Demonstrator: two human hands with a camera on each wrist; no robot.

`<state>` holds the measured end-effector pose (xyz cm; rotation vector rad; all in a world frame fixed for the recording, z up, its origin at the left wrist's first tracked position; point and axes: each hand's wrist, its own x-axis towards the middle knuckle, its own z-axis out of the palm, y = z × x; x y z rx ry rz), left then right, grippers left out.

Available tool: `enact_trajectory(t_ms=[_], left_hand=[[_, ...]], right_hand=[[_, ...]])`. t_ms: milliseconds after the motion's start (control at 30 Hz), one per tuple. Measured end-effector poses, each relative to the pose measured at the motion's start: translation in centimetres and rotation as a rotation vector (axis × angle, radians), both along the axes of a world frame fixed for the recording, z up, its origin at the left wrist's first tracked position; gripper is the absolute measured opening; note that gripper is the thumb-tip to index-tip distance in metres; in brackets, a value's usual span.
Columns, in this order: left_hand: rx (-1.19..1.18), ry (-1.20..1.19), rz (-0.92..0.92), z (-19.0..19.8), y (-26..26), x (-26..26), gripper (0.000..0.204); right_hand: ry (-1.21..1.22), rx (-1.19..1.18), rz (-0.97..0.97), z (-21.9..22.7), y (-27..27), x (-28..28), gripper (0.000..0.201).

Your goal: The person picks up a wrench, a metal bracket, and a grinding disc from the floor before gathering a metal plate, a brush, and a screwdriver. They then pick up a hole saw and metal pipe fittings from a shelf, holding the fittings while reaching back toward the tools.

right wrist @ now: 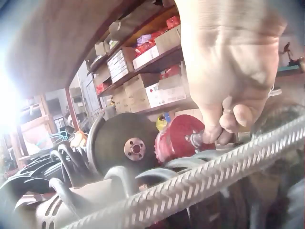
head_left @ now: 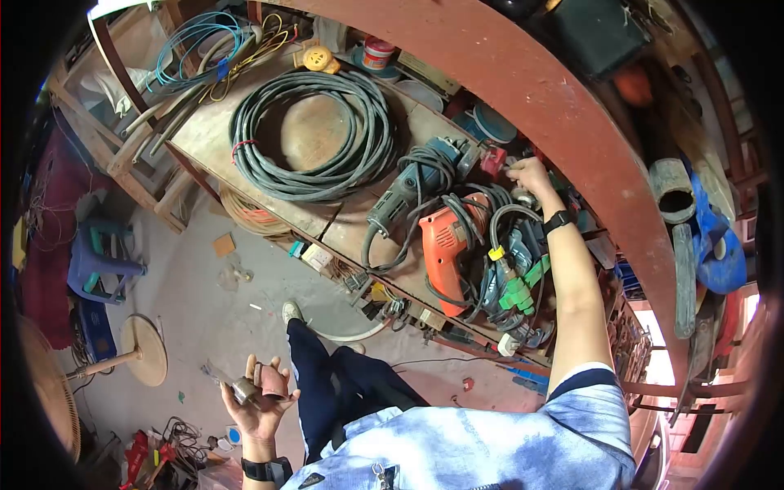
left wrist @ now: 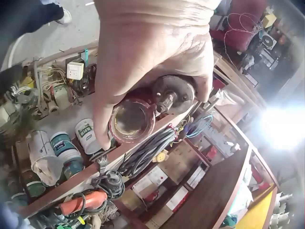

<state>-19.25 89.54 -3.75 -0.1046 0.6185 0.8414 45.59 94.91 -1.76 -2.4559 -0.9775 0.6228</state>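
Observation:
My left hand (head_left: 260,412), palm up over the floor, holds two hole saws side by side. One is a dark grey metal hole saw (head_left: 245,391), its back plate and arbor showing in the left wrist view. Its neighbour is a dull red hole saw (left wrist: 132,121) whose round open end faces the left wrist camera. Over the bench, my right hand (head_left: 532,178) pinches the small metal shank of a brighter red hole saw (right wrist: 178,138) with thumb and fingertips. That saw lies close beside the angle grinder's dark disc (right wrist: 112,148).
A corded angle grinder (head_left: 400,196), an orange drill (head_left: 441,253) and a coiled black cable (head_left: 245,163) lie on the bench. A braided hose (right wrist: 200,179) crosses below my right hand. The brown shelf edge (head_left: 563,98) curves above the bench. A fan (head_left: 143,351) stands at left.

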Motion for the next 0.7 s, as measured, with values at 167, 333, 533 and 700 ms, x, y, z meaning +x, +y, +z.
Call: enact_trajectory(t_ms=[167, 333, 533, 700], left_hand=[[-0.017, -0.014, -0.016, -0.1, 0.1, 0.1, 0.064], [-0.024, -0.037, -0.059, 0.2, 0.2, 0.3, 0.060], [-0.010, -0.072, -0.079, -0.2, 0.5, 0.2, 0.062], [0.001, -0.056, -0.074, -0.2, 0.5, -0.5, 0.062]], right_hand=[[-0.010, -0.016, -0.063, 0.8, -0.7, -1.4, 0.015], [0.044, -0.132, -0.066, 0.5, -0.9, -1.7, 0.013], [-0.298, -0.391, 0.141, -1.8, -1.1, 0.9, 0.023], [-0.590, -0.243, 0.165, 5.4, 0.2, -7.0, 0.048]])
